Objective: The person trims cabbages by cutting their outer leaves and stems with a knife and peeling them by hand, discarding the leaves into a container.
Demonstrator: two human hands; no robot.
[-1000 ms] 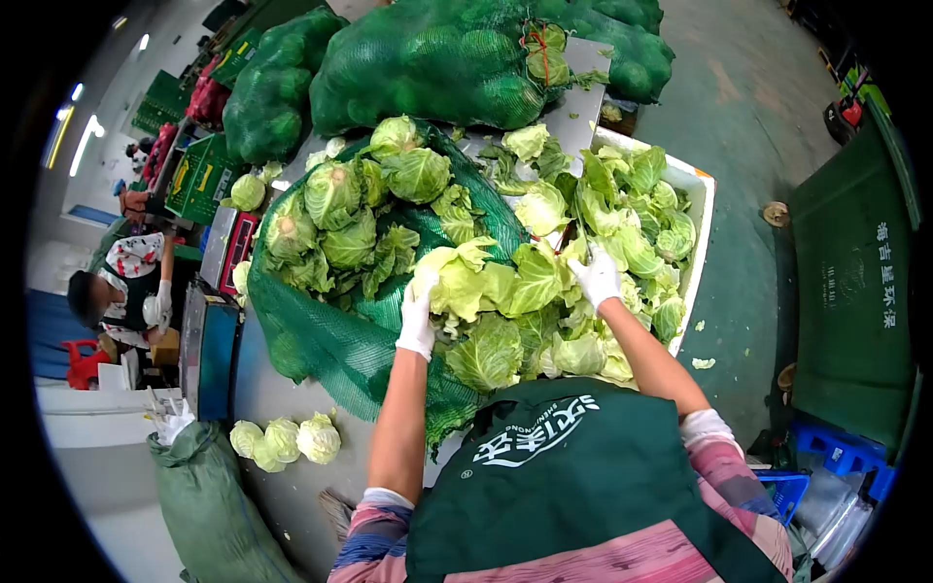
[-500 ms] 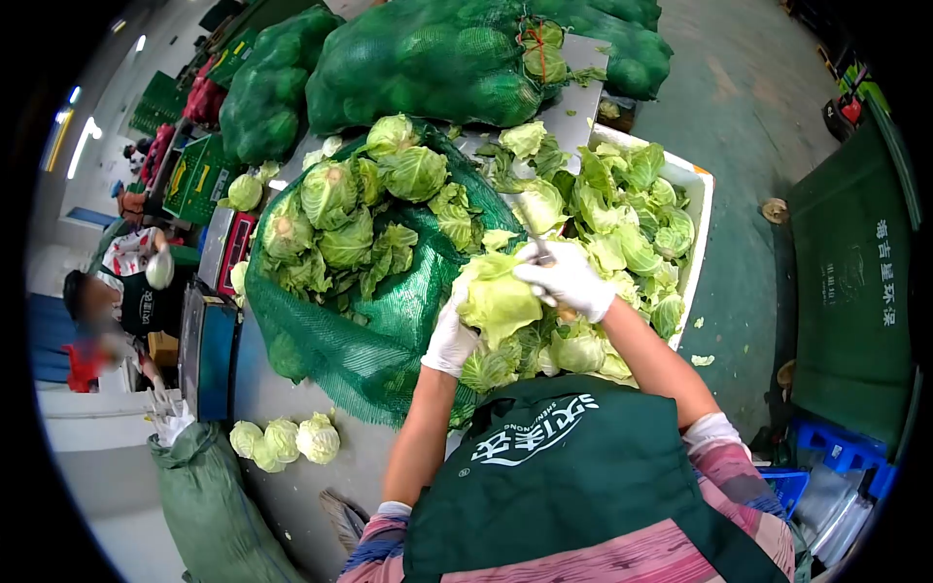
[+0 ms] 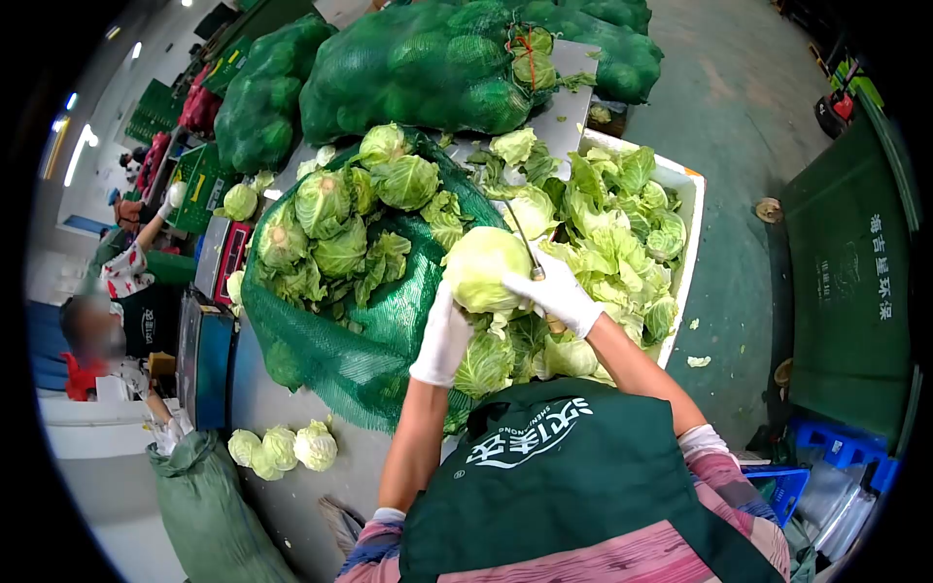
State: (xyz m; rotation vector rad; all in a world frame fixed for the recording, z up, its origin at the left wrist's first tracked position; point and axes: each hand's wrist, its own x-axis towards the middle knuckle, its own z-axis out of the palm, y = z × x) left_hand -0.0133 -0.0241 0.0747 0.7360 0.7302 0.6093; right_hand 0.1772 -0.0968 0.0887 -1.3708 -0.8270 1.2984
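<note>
A pale, smooth cabbage [image 3: 483,270] is cradled in my gloved left hand [image 3: 442,335], which grips it from the left and below. My gloved right hand [image 3: 564,293] is closed round a knife [image 3: 520,231]; its thin blade points up and away, and part of the handle shows under the palm. The right thumb rests against the cabbage's side. Just left of my hands, leafy cabbages [image 3: 326,204] sit in an open green mesh bag [image 3: 340,355]. To the right, loose outer leaves [image 3: 607,248] fill a white box [image 3: 692,209].
Full mesh sacks [image 3: 418,73] lie across the back of the metal table [image 3: 374,447]. Several trimmed cabbages [image 3: 279,452] sit at the left edge, near a scale [image 3: 231,257]. A co-worker [image 3: 136,311] stands on the left. A green bin [image 3: 850,282] is at right.
Loose outer leaves have come off the cabbage, which now looks rounder and smoother. The knife blade now points upward in plain view. The co-worker's arm has reached out toward the crates with a cabbage.
</note>
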